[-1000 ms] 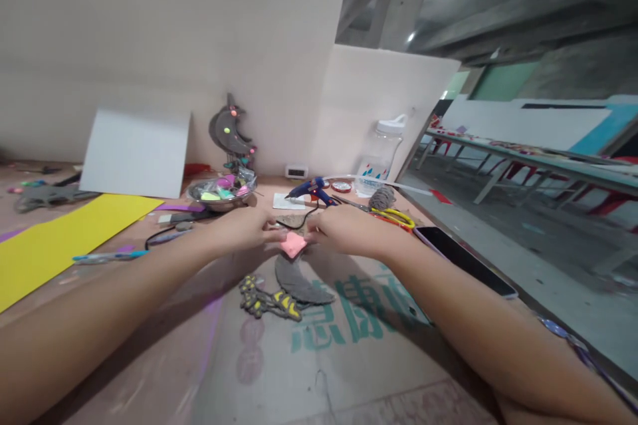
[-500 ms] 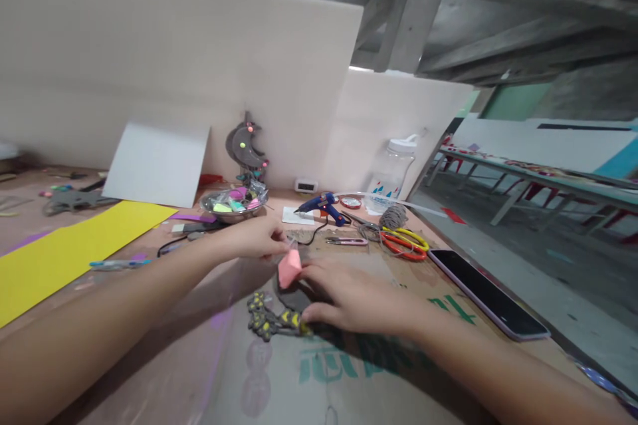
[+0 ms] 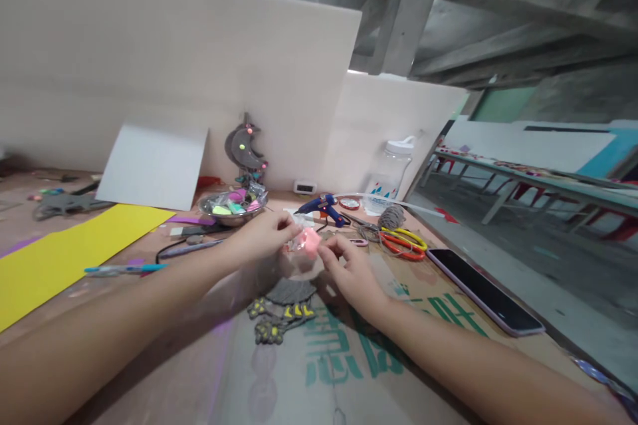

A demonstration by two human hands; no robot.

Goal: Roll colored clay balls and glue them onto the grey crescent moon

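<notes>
Both my hands meet above the table's middle around a small pink piece (image 3: 312, 243). My left hand (image 3: 266, 235) pinches it from the left with thumb and fingertips, and a bit of clear wrap shows there. My right hand (image 3: 349, 269) pinches its right side, fingers curled. Just below them on the cardboard lies a grey crescent-shaped craft piece (image 3: 284, 308) with yellow-marked parts.
Behind the hands are a blue glue gun (image 3: 323, 207), a bowl of coloured bits (image 3: 232, 203), a grey moon ornament (image 3: 245, 147), orange scissors (image 3: 401, 243), twine (image 3: 391, 217), a bottle (image 3: 390, 171). A phone (image 3: 482, 290) lies right, yellow paper (image 3: 64, 252) and a pen (image 3: 124, 269) left.
My right hand has lifted off the grey craft piece and come up to the pink piece. Both hands now hold it slightly higher and farther away.
</notes>
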